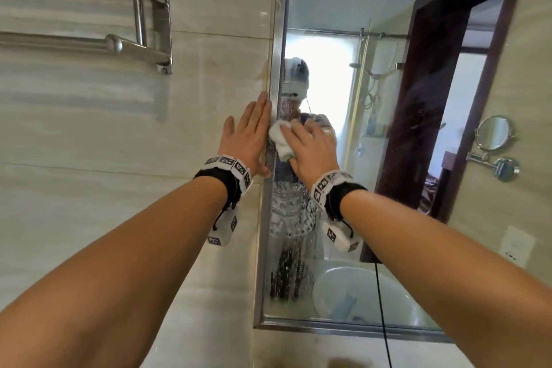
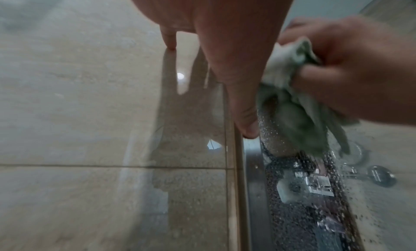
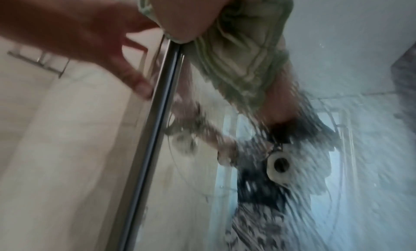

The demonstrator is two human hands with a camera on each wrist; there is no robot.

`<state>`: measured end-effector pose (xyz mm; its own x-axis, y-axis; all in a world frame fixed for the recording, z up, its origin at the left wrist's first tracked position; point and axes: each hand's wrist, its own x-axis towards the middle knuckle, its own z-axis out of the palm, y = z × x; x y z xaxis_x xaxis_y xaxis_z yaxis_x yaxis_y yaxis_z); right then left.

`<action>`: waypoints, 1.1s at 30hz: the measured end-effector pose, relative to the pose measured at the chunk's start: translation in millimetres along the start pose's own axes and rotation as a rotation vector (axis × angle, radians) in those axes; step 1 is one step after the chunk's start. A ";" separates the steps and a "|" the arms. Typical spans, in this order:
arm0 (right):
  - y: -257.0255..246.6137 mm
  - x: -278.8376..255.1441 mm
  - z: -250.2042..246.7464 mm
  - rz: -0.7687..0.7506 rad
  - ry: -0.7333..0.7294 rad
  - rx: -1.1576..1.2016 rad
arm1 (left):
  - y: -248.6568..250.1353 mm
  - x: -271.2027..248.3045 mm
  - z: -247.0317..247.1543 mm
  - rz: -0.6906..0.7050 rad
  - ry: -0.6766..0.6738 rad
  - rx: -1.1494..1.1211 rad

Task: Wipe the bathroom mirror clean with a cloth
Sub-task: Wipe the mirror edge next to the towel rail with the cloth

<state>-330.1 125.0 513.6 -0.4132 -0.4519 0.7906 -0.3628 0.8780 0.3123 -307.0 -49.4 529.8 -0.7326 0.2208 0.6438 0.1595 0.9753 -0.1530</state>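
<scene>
The metal-framed bathroom mirror [image 1: 343,9] hangs on the tiled wall, its glass wet with droplets [image 2: 315,210] and smeared streaks [image 3: 337,130]. My right hand [image 1: 313,149] grips a crumpled white and pale green cloth [image 1: 280,137] and presses it on the glass beside the left frame edge [image 1: 276,39]. Its fingers curl round the cloth [image 2: 292,112] in the left wrist view. My left hand [image 1: 248,137] lies flat on the tile just left of the frame, fingers straight, with the thumb [image 2: 238,87] against the frame. The cloth [image 3: 243,59] covers the glass under my right palm.
A chrome towel rack [image 1: 119,9] juts from the wall at the upper left. A small round swivel mirror [image 1: 493,133] and a socket [image 1: 518,245] sit on the wall at the right. A black cable [image 1: 383,323] hangs across the mirror's lower edge.
</scene>
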 end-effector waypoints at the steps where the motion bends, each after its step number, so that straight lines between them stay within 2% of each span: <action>1: -0.8 -9.3 3.9 -0.033 -0.036 -0.021 | -0.3 -1.7 1.6 -0.016 0.003 -0.004; 6: 7.9 -19.1 -3.0 -0.166 -0.121 -0.058 | 8.4 -16.7 7.5 -0.038 0.014 -0.018; 10: 14.4 -24.0 -10.3 -0.236 -0.276 -0.071 | 14.8 -25.1 11.3 -0.044 -0.032 -0.030; 13: 11.6 -20.1 -21.9 -0.125 -0.225 0.021 | 15.0 -26.3 12.9 -0.057 -0.050 -0.044; 17: 20.5 21.5 -51.5 0.194 0.039 0.160 | 11.5 -24.1 17.5 -0.070 -0.094 -0.085; 20: 35.0 70.4 -68.3 0.259 0.093 0.123 | 9.5 -22.6 20.6 -0.087 -0.092 -0.110; 22: 34.8 84.9 -65.1 0.270 0.102 0.133 | 7.4 -22.5 22.7 -0.081 -0.088 -0.108; 29: 7.0 47.2 -14.1 0.096 0.130 0.080 | 4.3 -23.4 25.7 -0.054 -0.053 -0.056; 33: 15.0 27.6 -17.3 -0.016 0.031 0.002 | 8.2 -23.5 21.9 -0.062 -0.086 -0.038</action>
<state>-332.5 128.4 549.2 -0.3809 -0.4611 0.8014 -0.3708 0.8702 0.3244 -302.9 -46.8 497.0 -0.7958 0.1602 0.5840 0.1361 0.9870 -0.0853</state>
